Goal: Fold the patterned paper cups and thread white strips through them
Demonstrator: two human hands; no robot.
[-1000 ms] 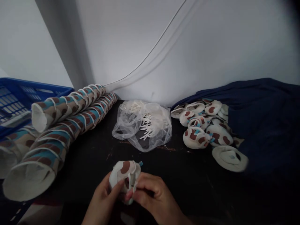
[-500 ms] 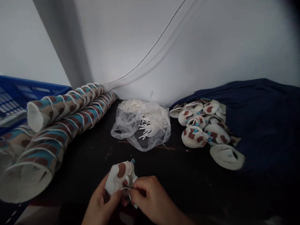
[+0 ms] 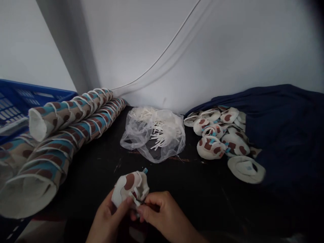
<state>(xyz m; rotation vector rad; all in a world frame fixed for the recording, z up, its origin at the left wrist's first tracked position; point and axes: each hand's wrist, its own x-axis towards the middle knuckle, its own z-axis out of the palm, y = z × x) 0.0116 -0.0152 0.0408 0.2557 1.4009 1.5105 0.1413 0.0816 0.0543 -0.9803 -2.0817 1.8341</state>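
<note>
A small cream shoe point(image 3: 122, 191) with brown spots and a blue tab point(image 3: 145, 170) is in my left hand point(image 3: 109, 213), fingers around its toe end and thumb on its upper. My right hand point(image 3: 164, 210) is closed in a pinch at the shoe's near right side. A thin dark tool point(image 3: 140, 201), partly hidden, shows between its fingertips and the shoe; its exact kind I cannot tell. White elastic strips point(image 3: 136, 192) cross the shoe's opening close to my left thumb.
A clear plastic bag point(image 3: 134, 130) of white strips point(image 3: 159, 135) lies beyond my hands. Nested spotted shoe pieces point(image 3: 73, 136) form long stacks at left, by a blue crate point(image 3: 27, 96). Several small shoes point(image 3: 210, 147) are heaped at right against a navy cloth point(image 3: 286, 135).
The shoe has turned and tilted slightly in my left hand. My right fingertips have moved a little nearer to me along its opening, and the white strips there lie differently.
</note>
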